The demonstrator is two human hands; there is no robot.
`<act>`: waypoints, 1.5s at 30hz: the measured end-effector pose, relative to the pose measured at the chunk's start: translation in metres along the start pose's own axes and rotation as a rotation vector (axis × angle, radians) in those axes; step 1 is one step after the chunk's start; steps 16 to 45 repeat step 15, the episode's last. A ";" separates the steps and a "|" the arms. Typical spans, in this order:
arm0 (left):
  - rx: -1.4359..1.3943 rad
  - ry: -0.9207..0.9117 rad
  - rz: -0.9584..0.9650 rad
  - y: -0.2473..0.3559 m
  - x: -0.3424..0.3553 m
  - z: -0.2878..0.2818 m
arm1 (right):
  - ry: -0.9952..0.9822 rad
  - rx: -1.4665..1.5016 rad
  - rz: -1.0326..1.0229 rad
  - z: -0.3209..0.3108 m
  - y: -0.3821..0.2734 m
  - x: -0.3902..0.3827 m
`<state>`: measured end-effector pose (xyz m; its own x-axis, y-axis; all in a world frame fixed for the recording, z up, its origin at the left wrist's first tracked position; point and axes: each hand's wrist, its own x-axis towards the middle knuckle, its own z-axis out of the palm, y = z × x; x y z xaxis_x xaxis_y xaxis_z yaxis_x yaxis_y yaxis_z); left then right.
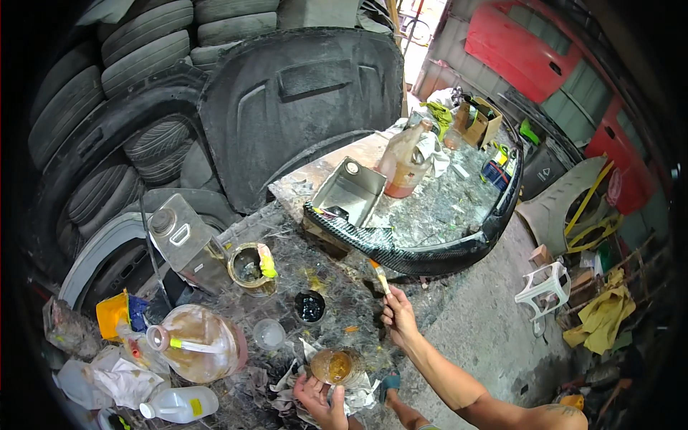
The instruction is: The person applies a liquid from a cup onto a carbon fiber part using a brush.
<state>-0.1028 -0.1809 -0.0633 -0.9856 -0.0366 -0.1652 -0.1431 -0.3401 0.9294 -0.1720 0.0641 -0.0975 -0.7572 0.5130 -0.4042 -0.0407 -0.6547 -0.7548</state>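
Note:
My right hand (399, 315) is closed around a small paintbrush (382, 278), its tip pointing away from me. The tip is at the lower edge of a long, curved black car trim piece (430, 259) with a glossy woven carbon-fibre pattern; I cannot tell whether they touch. My left hand (320, 403) grips a clear plastic cup (333, 366) at its near side, tilted, with amber liquid inside. Crumpled paper (364, 393) lies under and around that cup. Just beyond sit an empty-looking clear cup (269, 334) and a black cup of dark, shiny stuff (309, 306).
Left on the stained bench stand a metal can (179, 240), an open tin (247, 266), a large jug (197, 344) and a white bottle (188, 405). Behind the trim are a cut-open metal container (349, 188) and another jug (403, 165). A white stool (543, 290) stands right.

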 end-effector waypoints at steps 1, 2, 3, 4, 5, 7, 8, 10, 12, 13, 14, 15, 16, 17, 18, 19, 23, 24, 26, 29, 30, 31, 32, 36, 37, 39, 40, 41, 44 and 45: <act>0.002 -0.001 0.006 0.000 0.000 0.000 | 0.003 0.001 -0.001 -0.003 0.000 -0.001; 0.004 -0.003 0.013 0.000 -0.001 0.001 | 0.006 0.015 0.000 -0.005 -0.001 -0.003; 0.006 -0.007 0.010 -0.001 -0.001 0.001 | 0.009 0.029 -0.001 -0.008 -0.001 -0.004; 0.002 -0.005 0.005 -0.003 -0.002 0.001 | 0.013 0.031 -0.002 -0.010 -0.002 -0.005; -0.002 -0.003 0.000 -0.003 -0.002 0.001 | 0.014 0.031 -0.002 -0.012 -0.004 -0.006; 0.017 0.004 -0.019 -0.001 -0.004 0.004 | 0.020 0.033 -0.004 -0.017 -0.006 -0.007; 0.033 0.014 -0.035 0.001 -0.005 0.005 | 0.026 0.031 0.000 -0.019 -0.007 -0.008; 0.036 0.009 -0.035 0.003 -0.006 0.008 | 0.035 0.032 0.002 -0.025 -0.008 -0.009; 0.038 0.004 -0.035 0.004 -0.008 0.010 | 0.025 0.036 -0.001 -0.032 -0.009 -0.009; 0.053 -0.012 -0.050 0.004 -0.009 0.010 | 0.028 0.039 -0.003 -0.036 -0.010 -0.009; 0.068 -0.028 -0.065 0.004 -0.010 0.010 | 0.025 0.028 -0.001 -0.039 -0.012 -0.010; 0.054 -0.034 -0.051 0.005 -0.010 0.013 | 0.020 0.016 0.002 -0.042 -0.014 -0.010; 0.054 -0.034 -0.051 0.005 -0.010 0.013 | 0.020 0.016 0.002 -0.042 -0.014 -0.010; 0.054 -0.034 -0.051 0.005 -0.010 0.013 | 0.020 0.016 0.002 -0.042 -0.014 -0.010; 0.054 -0.034 -0.051 0.005 -0.010 0.013 | 0.020 0.016 0.002 -0.042 -0.014 -0.010; 0.054 -0.034 -0.051 0.005 -0.010 0.013 | 0.020 0.016 0.002 -0.042 -0.014 -0.010; 0.054 -0.034 -0.051 0.005 -0.010 0.013 | 0.020 0.016 0.002 -0.042 -0.014 -0.010; 0.054 -0.034 -0.051 0.005 -0.010 0.013 | 0.020 0.016 0.002 -0.042 -0.014 -0.010; 0.054 -0.034 -0.051 0.005 -0.010 0.013 | 0.020 0.016 0.002 -0.042 -0.014 -0.010; 0.054 -0.034 -0.051 0.005 -0.010 0.013 | 0.020 0.016 0.002 -0.042 -0.014 -0.010; 0.054 -0.034 -0.051 0.005 -0.010 0.013 | 0.020 0.016 0.002 -0.042 -0.014 -0.010; 0.054 -0.034 -0.051 0.005 -0.010 0.013 | 0.020 0.016 0.002 -0.042 -0.014 -0.010; 0.054 -0.034 -0.051 0.005 -0.010 0.013 | 0.020 0.016 0.002 -0.042 -0.014 -0.010; 0.054 -0.034 -0.051 0.005 -0.010 0.013 | 0.020 0.016 0.002 -0.042 -0.014 -0.010; 0.054 -0.034 -0.051 0.005 -0.010 0.013 | 0.020 0.016 0.002 -0.042 -0.014 -0.010; 0.054 -0.034 -0.051 0.005 -0.010 0.013 | 0.020 0.016 0.002 -0.042 -0.014 -0.010; 0.054 -0.034 -0.051 0.005 -0.010 0.013 | 0.020 0.016 0.002 -0.042 -0.014 -0.010; 0.054 -0.034 -0.051 0.005 -0.010 0.013 | 0.020 0.016 0.002 -0.042 -0.014 -0.010; 0.054 -0.034 -0.051 0.005 -0.010 0.013 | 0.020 0.016 0.002 -0.042 -0.014 -0.010; 0.054 -0.034 -0.051 0.005 -0.010 0.013 | 0.020 0.016 0.002 -0.042 -0.014 -0.010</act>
